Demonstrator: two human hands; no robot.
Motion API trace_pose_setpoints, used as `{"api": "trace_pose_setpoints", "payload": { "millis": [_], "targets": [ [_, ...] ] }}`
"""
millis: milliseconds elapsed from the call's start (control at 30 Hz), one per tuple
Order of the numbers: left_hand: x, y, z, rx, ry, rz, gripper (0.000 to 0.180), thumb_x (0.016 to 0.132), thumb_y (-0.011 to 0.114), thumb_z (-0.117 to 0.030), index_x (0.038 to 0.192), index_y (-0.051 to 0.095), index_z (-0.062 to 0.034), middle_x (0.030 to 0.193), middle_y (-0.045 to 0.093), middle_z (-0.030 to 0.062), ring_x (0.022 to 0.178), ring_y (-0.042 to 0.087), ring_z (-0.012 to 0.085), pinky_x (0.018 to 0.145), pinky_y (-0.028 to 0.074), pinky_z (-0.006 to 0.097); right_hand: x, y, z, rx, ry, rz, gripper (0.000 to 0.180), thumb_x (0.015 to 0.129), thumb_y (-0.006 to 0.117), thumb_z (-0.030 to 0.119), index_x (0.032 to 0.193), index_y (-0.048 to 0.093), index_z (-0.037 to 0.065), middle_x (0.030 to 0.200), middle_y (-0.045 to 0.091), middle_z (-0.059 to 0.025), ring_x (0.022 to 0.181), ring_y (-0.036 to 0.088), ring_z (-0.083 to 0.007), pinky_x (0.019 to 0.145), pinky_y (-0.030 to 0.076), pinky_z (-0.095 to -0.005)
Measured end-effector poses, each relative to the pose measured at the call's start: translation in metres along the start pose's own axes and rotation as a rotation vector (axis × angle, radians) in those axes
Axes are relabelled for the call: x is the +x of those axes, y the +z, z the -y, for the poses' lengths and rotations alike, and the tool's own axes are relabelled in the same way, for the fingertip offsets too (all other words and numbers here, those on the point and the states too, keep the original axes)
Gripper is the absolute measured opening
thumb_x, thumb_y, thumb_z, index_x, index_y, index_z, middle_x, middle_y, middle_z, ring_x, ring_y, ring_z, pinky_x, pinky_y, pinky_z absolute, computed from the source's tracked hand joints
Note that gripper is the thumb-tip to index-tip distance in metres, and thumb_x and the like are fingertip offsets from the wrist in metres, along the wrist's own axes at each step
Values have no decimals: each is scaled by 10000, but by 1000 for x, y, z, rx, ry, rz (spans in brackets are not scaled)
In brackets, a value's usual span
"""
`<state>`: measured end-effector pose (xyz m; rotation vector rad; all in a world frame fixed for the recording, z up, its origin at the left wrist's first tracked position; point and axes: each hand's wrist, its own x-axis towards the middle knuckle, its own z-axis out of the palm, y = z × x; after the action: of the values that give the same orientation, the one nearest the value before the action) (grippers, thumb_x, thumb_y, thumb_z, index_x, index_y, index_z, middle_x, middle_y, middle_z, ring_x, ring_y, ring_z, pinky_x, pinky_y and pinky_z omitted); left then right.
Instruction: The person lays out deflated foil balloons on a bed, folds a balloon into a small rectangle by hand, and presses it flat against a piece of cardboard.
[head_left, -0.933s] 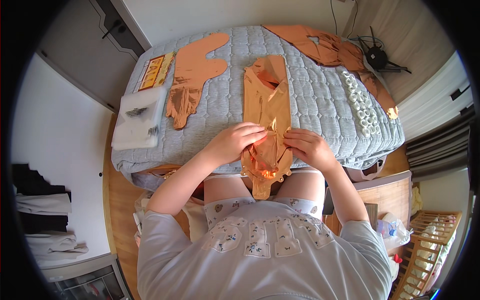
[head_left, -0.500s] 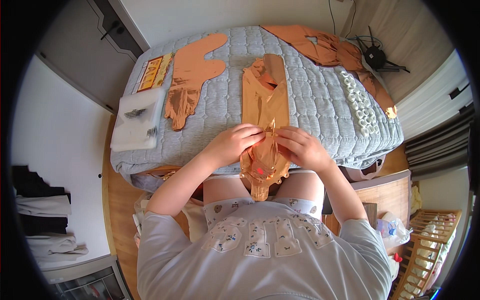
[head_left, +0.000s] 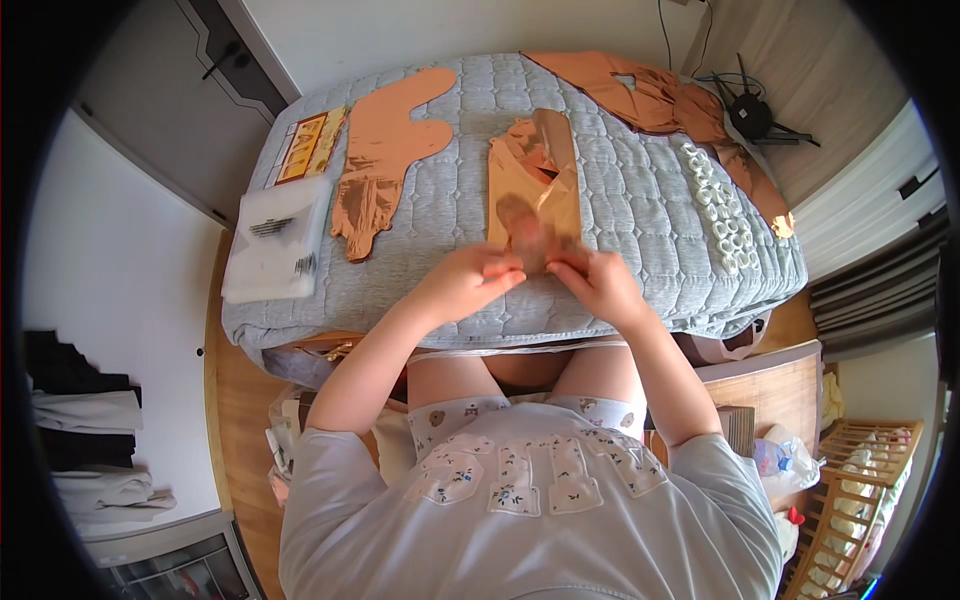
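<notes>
A flat, uninflated copper-coloured foil balloon (head_left: 562, 212) lies lengthwise on the bed in front of me. Its near end is folded up toward the far side and smeared by motion. My left hand (head_left: 468, 285) pinches the near fold at its left corner, thumb against fingers. At the right corner my right hand (head_left: 603, 283) grips the same fold between thumb and fingers. Off to the left, another flat foil balloon (head_left: 388, 145) with a wavy outline is spread out. Far right, a crumpled copper foil balloon (head_left: 640, 98) trails along the bed's edge.
The grey quilted bed (head_left: 440, 225) carries several small white rolls (head_left: 716, 208) on the right. A stack of clear plastic bags (head_left: 270, 265) and a printed yellow-red packet (head_left: 308, 148) lie on the left. A black router-like device (head_left: 750, 112) stands beyond the right edge.
The balloon's near end, which hung over the bed edge toward my lap, is now flipped up and away from me. Both hands stay at the fold, their fingers changed to pinches.
</notes>
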<state>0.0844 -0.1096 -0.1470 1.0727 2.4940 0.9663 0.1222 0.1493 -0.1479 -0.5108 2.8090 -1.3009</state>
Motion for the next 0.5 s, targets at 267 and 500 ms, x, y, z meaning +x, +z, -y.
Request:
{"api": "trace_pose_setpoints", "payload": {
  "millis": [267, 500],
  "targets": [
    [21, 10, 19, -697, -209, -387, 433, 947, 762, -218, 1249, 627, 61, 1005, 744, 86, 896, 701, 125, 788, 565, 285, 36, 8, -13, 406, 172, -100, 329, 958, 697, 115, 1243, 631, -38, 1030, 740, -65, 914, 659, -101, 798, 527, -279],
    [10, 7, -10, -331, -280, -480, 625, 915, 782, -132, 1455, 491, -9, 964, 712, 71, 862, 687, 138, 776, 549, 292, 43, 8, -22, 358, 267, -58, 346, 935, 689, 103, 1246, 634, -39, 1045, 739, -67, 916, 662, -109, 804, 529, -274]
  ]
}}
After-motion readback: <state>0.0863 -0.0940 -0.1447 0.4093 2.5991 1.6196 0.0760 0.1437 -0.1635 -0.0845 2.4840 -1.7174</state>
